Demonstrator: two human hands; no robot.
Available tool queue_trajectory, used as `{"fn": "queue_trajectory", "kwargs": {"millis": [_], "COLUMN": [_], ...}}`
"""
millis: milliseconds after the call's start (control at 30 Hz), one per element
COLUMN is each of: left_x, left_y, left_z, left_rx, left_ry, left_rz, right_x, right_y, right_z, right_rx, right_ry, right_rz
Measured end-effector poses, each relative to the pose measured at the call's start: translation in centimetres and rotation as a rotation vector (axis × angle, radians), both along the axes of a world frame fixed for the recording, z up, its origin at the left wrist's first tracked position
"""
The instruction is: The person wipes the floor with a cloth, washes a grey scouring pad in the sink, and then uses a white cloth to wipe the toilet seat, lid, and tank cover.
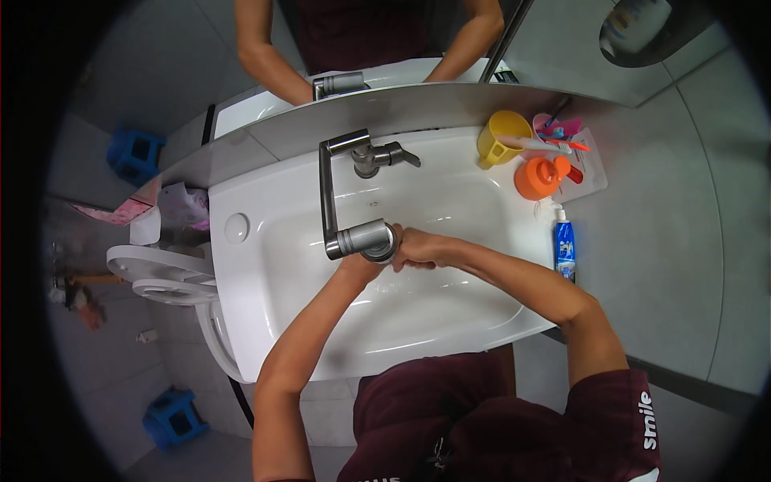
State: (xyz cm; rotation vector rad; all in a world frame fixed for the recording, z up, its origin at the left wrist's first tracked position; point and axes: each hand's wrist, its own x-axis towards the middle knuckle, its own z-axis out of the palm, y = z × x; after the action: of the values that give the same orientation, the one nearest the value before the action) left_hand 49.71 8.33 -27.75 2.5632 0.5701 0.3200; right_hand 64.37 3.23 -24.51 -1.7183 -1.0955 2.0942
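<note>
Both my hands are together over the white sink (329, 353), just under the head of the grey swivel faucet (359, 239). Most of my left hand (363, 265) is behind the faucet head, so its fingers are hidden. My right hand (418, 247) comes in from the right and meets the left one, its fingers curled inward. Whatever may lie between the two hands cannot be seen. The faucet's lever (397, 154) points to the right at the back of the basin.
On the sink's right corner stand a yellow mug (504, 135), an orange-capped bottle (536, 178) and toothbrushes (546, 145). A blue toothpaste tube (565, 251) lies along the right edge. A round white drain cover (236, 227) sits at the left. The toilet seat (161, 261) is beyond it.
</note>
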Motion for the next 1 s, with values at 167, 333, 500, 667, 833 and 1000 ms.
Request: {"fn": "queue_trajectory", "kwargs": {"millis": [167, 333, 500, 667, 833, 1000], "left_x": [-2.6, -8.3, -12.2, -14.7, -14.3, -11.1], "left_y": [-0.9, -2.0, -2.3, -3.5, -3.7, -5.7], "left_z": [-2.7, -1.8, -0.3, 1.3, 0.8, -0.5], "left_rx": [0.32, -0.241, -0.958, -1.411, -1.75, -2.084], "left_ry": [-0.072, 0.05, -0.02, -0.202, -0.225, 0.098], "left_rz": [0.011, 0.561, 0.809, 0.942, 0.786, 0.446], "right_x": [-0.3, 4.6, 5.7, 3.4, -2.9, -8.0], "right_y": [-0.8, 2.2, 5.4, 2.9, -5.0, -7.0], "right_z": [0.1, 0.1, -0.6, 0.2, -0.7, -1.3], "right_rx": [0.032, 0.804, 0.706, 0.791, 1.094, 1.556], "right_ry": [0.087, -0.665, -0.799, -0.469, -0.572, -0.713], "right_rz": [0.015, -0.333, -0.356, -0.402, -0.181, 0.443]}}
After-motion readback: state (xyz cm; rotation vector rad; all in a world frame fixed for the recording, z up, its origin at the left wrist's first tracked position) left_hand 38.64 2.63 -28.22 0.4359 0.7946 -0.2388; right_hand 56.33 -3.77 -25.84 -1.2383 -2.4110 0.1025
